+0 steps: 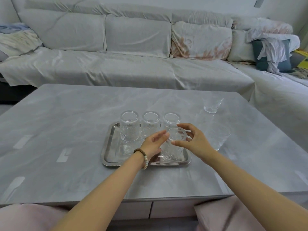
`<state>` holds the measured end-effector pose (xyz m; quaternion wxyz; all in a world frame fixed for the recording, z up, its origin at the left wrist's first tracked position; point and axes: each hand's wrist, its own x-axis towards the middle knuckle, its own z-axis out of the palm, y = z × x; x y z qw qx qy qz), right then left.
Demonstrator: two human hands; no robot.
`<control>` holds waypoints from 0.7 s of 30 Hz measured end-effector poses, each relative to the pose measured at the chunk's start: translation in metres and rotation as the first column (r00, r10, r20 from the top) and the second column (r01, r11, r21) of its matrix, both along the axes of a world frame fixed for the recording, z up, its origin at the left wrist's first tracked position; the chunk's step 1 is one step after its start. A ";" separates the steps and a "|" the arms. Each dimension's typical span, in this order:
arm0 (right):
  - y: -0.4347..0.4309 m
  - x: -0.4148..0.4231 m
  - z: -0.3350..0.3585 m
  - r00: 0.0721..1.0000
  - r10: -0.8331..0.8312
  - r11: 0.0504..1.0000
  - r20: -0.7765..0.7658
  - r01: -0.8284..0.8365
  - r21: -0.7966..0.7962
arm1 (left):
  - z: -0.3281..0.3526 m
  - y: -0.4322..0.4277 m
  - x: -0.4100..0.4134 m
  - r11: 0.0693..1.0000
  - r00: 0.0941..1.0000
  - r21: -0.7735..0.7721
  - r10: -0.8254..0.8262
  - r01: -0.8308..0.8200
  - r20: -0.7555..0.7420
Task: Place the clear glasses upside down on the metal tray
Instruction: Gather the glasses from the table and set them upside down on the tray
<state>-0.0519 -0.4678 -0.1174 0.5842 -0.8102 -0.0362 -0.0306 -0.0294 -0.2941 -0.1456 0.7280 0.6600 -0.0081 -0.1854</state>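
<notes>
A metal tray (pixel 108 147) lies on the grey table. Three clear ribbed glasses stand upside down in its back row: one at the left (pixel 129 126), one in the middle (pixel 150 125), one at the right (pixel 171 121). A fourth clear glass (pixel 171 150) stands upside down at the tray's front right. My right hand (pixel 195 140) wraps loosely round its top, thumb in front and fingers behind. My left hand (pixel 155 142) has its fingers stretched out, fingertips touching the glass's left side. Two more clear glasses stand upright on the table right of the tray, one near (pixel 220 135) and one far (pixel 213 103).
The grey marble-look table (pixel 66 130) ends at a front edge close to my body. A sofa under a light cover (pixel 116 64) runs behind the table and along the right. Pink cushions (pixel 233 217) lie below the table edge.
</notes>
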 end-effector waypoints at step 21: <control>-0.098 0.006 0.034 0.981 -0.187 0.942 0.048 0.193 -0.275 | 0.054 -0.015 0.027 0.970 0.871 0.180 0.057 -0.164 0.489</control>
